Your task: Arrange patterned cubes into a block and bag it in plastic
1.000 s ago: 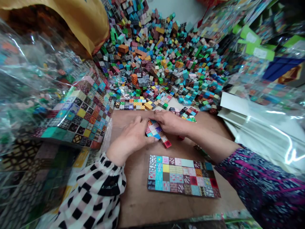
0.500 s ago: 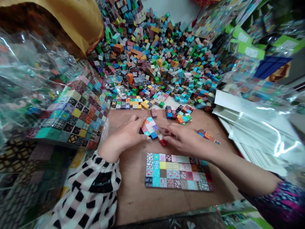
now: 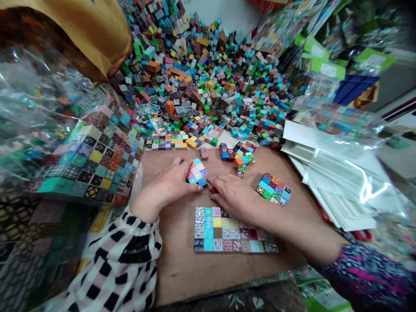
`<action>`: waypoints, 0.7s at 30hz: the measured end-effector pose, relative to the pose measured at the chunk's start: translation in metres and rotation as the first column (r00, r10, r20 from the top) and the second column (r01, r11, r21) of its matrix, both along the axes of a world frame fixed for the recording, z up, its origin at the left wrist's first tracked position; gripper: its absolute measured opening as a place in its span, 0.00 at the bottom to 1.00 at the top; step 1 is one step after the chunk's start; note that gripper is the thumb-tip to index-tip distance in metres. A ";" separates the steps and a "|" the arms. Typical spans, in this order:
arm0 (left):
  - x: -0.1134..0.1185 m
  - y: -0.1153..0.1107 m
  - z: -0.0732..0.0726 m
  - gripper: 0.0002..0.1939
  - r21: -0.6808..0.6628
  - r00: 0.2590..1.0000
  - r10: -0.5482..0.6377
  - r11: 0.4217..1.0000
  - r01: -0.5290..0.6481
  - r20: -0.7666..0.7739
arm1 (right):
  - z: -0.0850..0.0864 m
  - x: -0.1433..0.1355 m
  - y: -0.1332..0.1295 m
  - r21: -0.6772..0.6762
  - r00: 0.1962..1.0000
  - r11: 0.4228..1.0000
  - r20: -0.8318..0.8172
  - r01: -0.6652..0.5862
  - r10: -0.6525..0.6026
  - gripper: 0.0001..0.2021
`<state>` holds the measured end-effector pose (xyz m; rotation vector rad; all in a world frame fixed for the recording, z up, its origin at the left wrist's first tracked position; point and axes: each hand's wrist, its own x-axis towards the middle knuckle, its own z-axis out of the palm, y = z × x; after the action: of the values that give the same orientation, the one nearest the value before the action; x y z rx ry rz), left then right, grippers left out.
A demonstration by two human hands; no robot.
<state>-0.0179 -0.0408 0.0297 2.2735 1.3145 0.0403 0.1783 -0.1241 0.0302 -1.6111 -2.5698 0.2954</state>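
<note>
My left hand (image 3: pixel 167 184) is closed around the left side of a small slab of patterned toy cubes (image 3: pixel 197 173) in pink, white, blue and orange. Its thumb presses the near edge and its fingers curl round the far edge. Just right of that slab, my right hand (image 3: pixel 234 195) is bent over dark red cubes (image 3: pixel 213 190), mostly covered by the fingertips. Nearer to me lies a wide flat slab of picture cubes (image 3: pixel 208 234), partly under my right forearm. A multicoloured square slab (image 3: pixel 273 190) lies beyond that forearm.
Loose cubes (image 3: pixel 243 158) and a pink brick (image 3: pixel 203 153) lie along the brown board's (image 3: pixel 182 277) far side. Behind it rises a big cube heap (image 3: pixel 195 82). A bagged cube stack (image 3: pixel 104 164) stands left; white cards (image 3: pixel 328 190) lie right.
The view has shifted slightly. My right hand has moved nearer to me, over the red cubes at the small slab's right side. Another slab right of my forearm now shows more fully.
</note>
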 end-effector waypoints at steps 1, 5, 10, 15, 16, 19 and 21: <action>0.001 0.000 0.001 0.36 0.000 1.000 0.006 1.000 -0.006 -0.006 | 0.001 0.000 0.000 -0.015 1.000 1.000 -0.003 0.002 -0.002 0.19; 0.002 -0.001 0.002 0.36 0.015 0.998 0.051 0.999 -0.050 -0.044 | 0.003 0.004 0.000 -0.057 0.999 0.998 -0.037 0.006 -0.008 0.19; 0.002 0.001 0.001 0.40 0.039 0.998 0.059 0.998 -0.058 -0.027 | 0.001 -0.001 0.002 -0.048 0.998 0.997 0.000 0.062 -0.062 0.20; 0.000 0.002 0.002 0.39 0.018 0.998 0.056 0.998 -0.055 -0.034 | 0.004 -0.006 0.015 -0.066 0.995 0.995 0.071 0.071 -0.066 0.17; -0.001 0.003 0.003 0.38 0.028 0.997 0.060 0.998 -0.059 -0.039 | 0.005 -0.005 0.018 -0.072 0.996 0.995 0.067 0.070 -0.065 0.19; -0.004 0.005 0.004 0.33 0.075 0.992 0.113 0.991 -0.109 -0.058 | 0.002 -0.002 0.027 -0.043 0.999 0.998 0.029 0.034 -0.033 0.22; -0.005 0.007 0.005 0.29 0.104 0.985 0.163 0.982 -0.156 -0.061 | -0.001 0.000 0.031 -0.007 1.000 1.000 0.028 -0.003 0.004 0.24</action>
<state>-0.0228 -0.0342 0.0344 2.2636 1.5608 0.0837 0.1787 -0.0932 0.0291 -1.6246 -2.5949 0.2847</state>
